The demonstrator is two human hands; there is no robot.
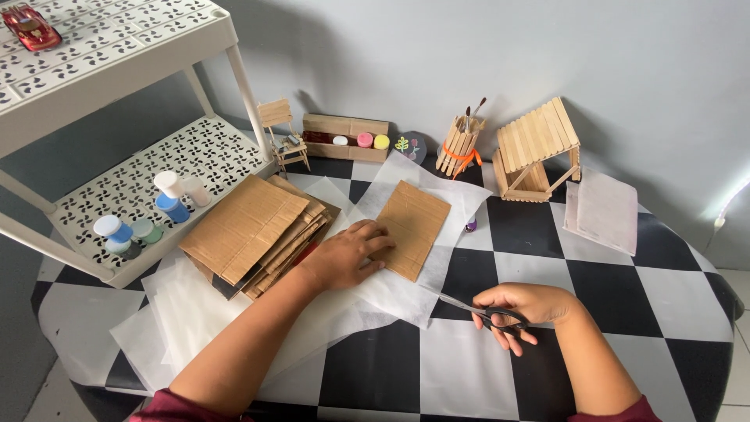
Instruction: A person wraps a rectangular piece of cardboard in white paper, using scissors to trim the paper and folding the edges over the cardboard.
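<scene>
My left hand (344,254) lies flat, fingers spread, on the near left edge of a small brown cardboard piece (414,223) that rests on a sheet of thin white translucent paper (391,293). My right hand (519,309) grips black-handled scissors (480,312), with the blades pointing left at the paper's right edge, near the cardboard's lower corner. Just left of my left hand sits a stack of larger cardboard sheets (250,230).
The table (609,289) has a black and white checkered top. At the back stand a stick-built little house (537,150), a stick brush holder (459,148), a tiny chair (280,129) and a box of paint pots (348,139). A white rack (117,195) with paint bottles stands left. More paper sheets (603,209) lie right.
</scene>
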